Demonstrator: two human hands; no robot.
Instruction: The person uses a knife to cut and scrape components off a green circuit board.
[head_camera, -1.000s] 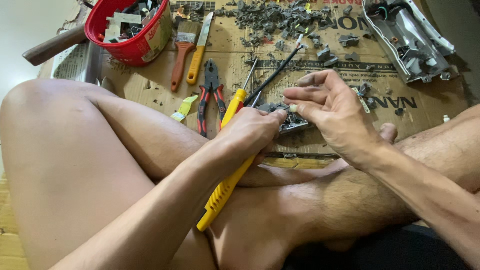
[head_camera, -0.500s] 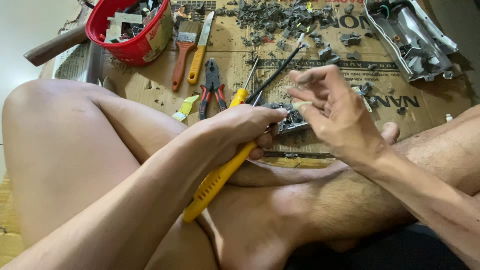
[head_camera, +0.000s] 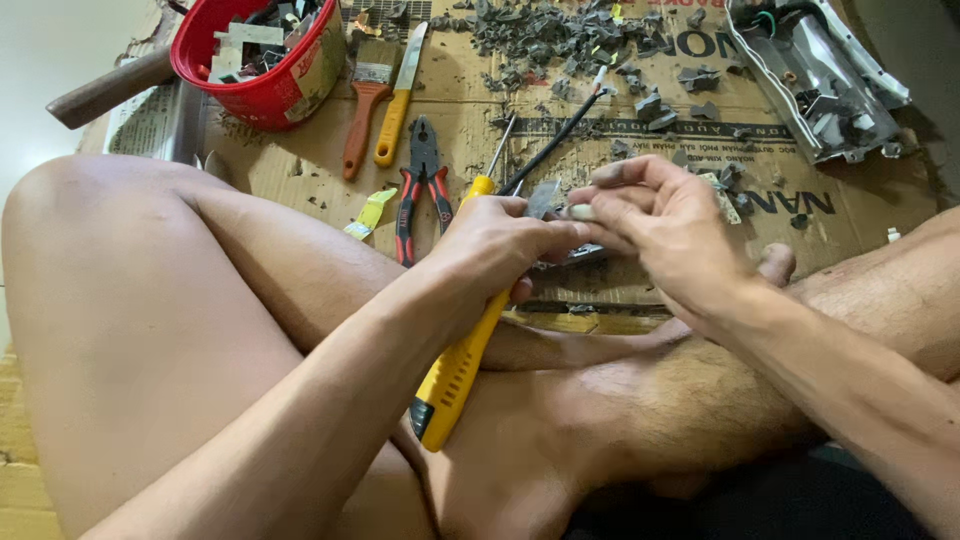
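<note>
A flattened brown cardboard carton printed with dark lettering is spread as a mat; a red round plastic tub with a printed label is set at its far left corner.

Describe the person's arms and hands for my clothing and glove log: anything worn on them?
Nothing is worn. The left hand and right hand are bare, with no gloves, and no rings or watch that I can see. Both forearms are uncovered to the frame edge, with no sleeves, bands or markings visible.
</note>
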